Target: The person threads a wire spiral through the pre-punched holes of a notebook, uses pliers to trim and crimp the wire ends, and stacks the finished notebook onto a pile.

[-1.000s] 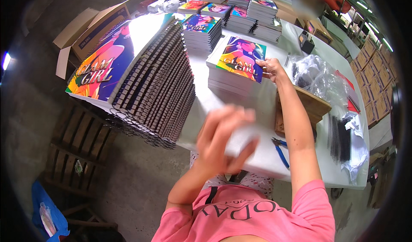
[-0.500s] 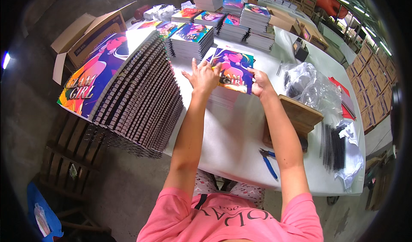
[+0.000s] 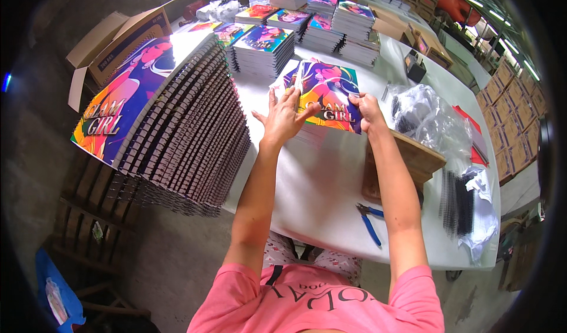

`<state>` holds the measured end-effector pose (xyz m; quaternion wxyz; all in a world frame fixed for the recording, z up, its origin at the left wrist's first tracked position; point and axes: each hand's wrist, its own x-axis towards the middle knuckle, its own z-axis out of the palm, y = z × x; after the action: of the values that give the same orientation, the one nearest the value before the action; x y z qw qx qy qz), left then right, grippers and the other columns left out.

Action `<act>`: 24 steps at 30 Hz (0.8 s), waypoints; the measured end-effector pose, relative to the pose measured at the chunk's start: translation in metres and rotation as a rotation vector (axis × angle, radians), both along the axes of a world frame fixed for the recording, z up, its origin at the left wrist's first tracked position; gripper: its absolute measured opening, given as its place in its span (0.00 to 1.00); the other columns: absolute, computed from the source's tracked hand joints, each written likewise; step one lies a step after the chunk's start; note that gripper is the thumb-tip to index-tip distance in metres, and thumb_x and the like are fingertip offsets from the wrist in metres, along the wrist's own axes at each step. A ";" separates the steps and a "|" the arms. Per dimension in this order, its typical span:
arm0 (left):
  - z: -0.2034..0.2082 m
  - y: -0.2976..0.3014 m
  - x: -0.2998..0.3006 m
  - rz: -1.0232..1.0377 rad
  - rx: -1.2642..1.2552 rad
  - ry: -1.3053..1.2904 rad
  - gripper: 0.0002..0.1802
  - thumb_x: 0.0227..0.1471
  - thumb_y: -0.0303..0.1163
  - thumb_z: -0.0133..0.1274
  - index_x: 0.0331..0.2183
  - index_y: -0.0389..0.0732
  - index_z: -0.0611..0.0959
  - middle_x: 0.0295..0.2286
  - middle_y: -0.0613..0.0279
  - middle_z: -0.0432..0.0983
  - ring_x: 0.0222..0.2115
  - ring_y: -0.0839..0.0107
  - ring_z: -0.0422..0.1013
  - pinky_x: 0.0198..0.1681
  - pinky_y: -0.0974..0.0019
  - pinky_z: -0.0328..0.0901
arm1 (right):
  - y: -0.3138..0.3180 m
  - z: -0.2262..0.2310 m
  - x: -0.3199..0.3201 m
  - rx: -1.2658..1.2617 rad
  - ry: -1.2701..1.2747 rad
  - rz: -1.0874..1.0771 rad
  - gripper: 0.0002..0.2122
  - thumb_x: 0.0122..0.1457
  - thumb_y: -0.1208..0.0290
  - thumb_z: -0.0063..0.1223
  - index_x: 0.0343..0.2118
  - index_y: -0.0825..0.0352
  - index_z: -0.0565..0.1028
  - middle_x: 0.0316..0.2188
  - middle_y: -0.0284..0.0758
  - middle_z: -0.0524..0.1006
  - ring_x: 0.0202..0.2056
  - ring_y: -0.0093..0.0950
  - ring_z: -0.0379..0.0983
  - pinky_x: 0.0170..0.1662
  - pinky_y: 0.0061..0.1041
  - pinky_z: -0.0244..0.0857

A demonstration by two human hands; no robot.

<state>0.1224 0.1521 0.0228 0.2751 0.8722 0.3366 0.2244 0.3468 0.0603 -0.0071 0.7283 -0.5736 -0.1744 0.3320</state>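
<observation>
A notebook [image 3: 332, 88] with a colourful illustrated cover is in front of me, above the white table. My right hand [image 3: 370, 112] pinches its right edge, thumb on the cover. My left hand [image 3: 284, 117] has its fingers spread at the notebook's left edge, the thumb stretched over the lower cover. Pale sheets [image 3: 310, 136] show beneath the notebook. Close to my left forearm rises a tall pile of wire-bound notebooks [image 3: 183, 126] with the same kind of cover. Beside my right forearm is a wooden stand [image 3: 416, 154].
Blue-handled cutting pliers [image 3: 370, 228] lie near the table's front edge. Black wire coils [image 3: 458, 206] and crumpled paper are at the right, below a clear plastic bag [image 3: 431, 114]. Notebook stacks [image 3: 264, 52] fill the far side. An open carton [image 3: 127, 49] stands far left.
The notebook has shifted slightly right and toward me, its cover turned more fully into view. My right hand moved right with it; my left fingers have spread at its left edge.
</observation>
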 end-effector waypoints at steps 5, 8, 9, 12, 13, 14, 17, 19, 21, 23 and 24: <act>0.007 -0.009 0.003 0.058 0.099 0.112 0.51 0.42 0.75 0.30 0.57 0.47 0.63 0.58 0.65 0.53 0.61 0.50 0.36 0.49 0.20 0.25 | -0.010 0.007 0.016 -0.097 -0.321 -0.257 0.11 0.47 0.79 0.58 0.33 0.75 0.70 0.30 0.39 0.76 0.29 0.26 0.73 0.35 0.25 0.67; -0.001 -0.002 0.000 0.054 0.127 0.087 0.50 0.43 0.75 0.29 0.55 0.45 0.65 0.58 0.66 0.54 0.61 0.48 0.39 0.48 0.19 0.26 | -0.024 0.021 0.010 0.094 -0.183 -0.314 0.09 0.47 0.83 0.52 0.33 0.74 0.71 0.28 0.37 0.76 0.29 0.25 0.73 0.32 0.28 0.68; -0.002 -0.001 -0.001 0.059 0.145 0.080 0.50 0.43 0.74 0.30 0.55 0.45 0.66 0.57 0.67 0.55 0.60 0.46 0.40 0.48 0.19 0.27 | -0.022 0.025 0.004 0.112 -0.167 -0.232 0.08 0.47 0.84 0.52 0.33 0.73 0.71 0.29 0.37 0.75 0.28 0.26 0.73 0.32 0.28 0.68; 0.002 0.000 0.003 0.024 0.111 0.104 0.50 0.43 0.75 0.30 0.55 0.46 0.66 0.59 0.67 0.50 0.61 0.47 0.37 0.49 0.19 0.26 | -0.012 0.034 -0.019 0.201 -0.117 -0.076 0.07 0.47 0.83 0.51 0.30 0.71 0.71 0.28 0.36 0.74 0.27 0.26 0.71 0.32 0.27 0.67; 0.004 -0.002 0.008 0.006 0.107 0.092 0.50 0.43 0.75 0.30 0.55 0.46 0.66 0.60 0.67 0.49 0.61 0.47 0.36 0.49 0.19 0.26 | -0.005 0.027 -0.010 0.192 -0.183 -0.196 0.09 0.48 0.81 0.51 0.34 0.72 0.69 0.31 0.37 0.73 0.30 0.26 0.70 0.34 0.28 0.66; 0.002 -0.001 0.008 -0.031 0.049 0.061 0.51 0.43 0.75 0.30 0.56 0.46 0.65 0.60 0.67 0.48 0.62 0.51 0.34 0.49 0.20 0.26 | 0.003 0.026 -0.005 0.122 -0.253 -0.273 0.11 0.49 0.80 0.51 0.36 0.72 0.67 0.32 0.39 0.72 0.31 0.26 0.69 0.36 0.28 0.66; -0.008 0.010 0.003 -0.071 -0.066 0.032 0.49 0.44 0.75 0.30 0.58 0.50 0.61 0.60 0.68 0.47 0.62 0.56 0.30 0.50 0.22 0.26 | 0.009 0.038 -0.016 -0.023 -0.383 -0.321 0.15 0.51 0.78 0.49 0.41 0.73 0.61 0.36 0.43 0.70 0.35 0.29 0.69 0.40 0.28 0.65; -0.012 0.013 0.003 -0.076 -0.080 0.013 0.48 0.45 0.74 0.31 0.58 0.50 0.60 0.60 0.67 0.47 0.62 0.58 0.31 0.50 0.23 0.26 | 0.014 0.046 -0.022 -0.061 -0.450 -0.348 0.15 0.51 0.78 0.49 0.41 0.73 0.62 0.36 0.43 0.71 0.36 0.30 0.70 0.42 0.28 0.64; -0.015 0.012 0.004 -0.076 -0.074 0.008 0.48 0.45 0.73 0.31 0.58 0.50 0.60 0.60 0.67 0.48 0.62 0.58 0.31 0.50 0.23 0.26 | 0.010 0.053 -0.030 -0.135 -0.610 -0.384 0.14 0.52 0.76 0.49 0.41 0.72 0.63 0.39 0.47 0.73 0.40 0.36 0.71 0.43 0.31 0.64; -0.016 0.011 0.002 -0.065 -0.078 -0.012 0.47 0.46 0.72 0.32 0.58 0.49 0.60 0.60 0.66 0.48 0.62 0.58 0.31 0.50 0.23 0.26 | 0.001 0.073 -0.057 -0.200 -0.803 -0.392 0.14 0.52 0.75 0.50 0.41 0.71 0.63 0.39 0.48 0.73 0.43 0.40 0.71 0.45 0.32 0.64; -0.016 0.011 0.000 -0.061 -0.079 -0.012 0.47 0.46 0.72 0.32 0.58 0.49 0.60 0.60 0.66 0.48 0.62 0.58 0.31 0.50 0.23 0.26 | 0.002 0.078 -0.062 -0.224 -0.810 -0.374 0.14 0.53 0.73 0.49 0.41 0.70 0.63 0.40 0.50 0.73 0.44 0.44 0.70 0.46 0.35 0.62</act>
<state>0.1229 0.1635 0.0068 0.3181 0.8690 0.3169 0.2079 0.2844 0.0619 0.0710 0.5824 -0.7539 -0.3015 -0.0394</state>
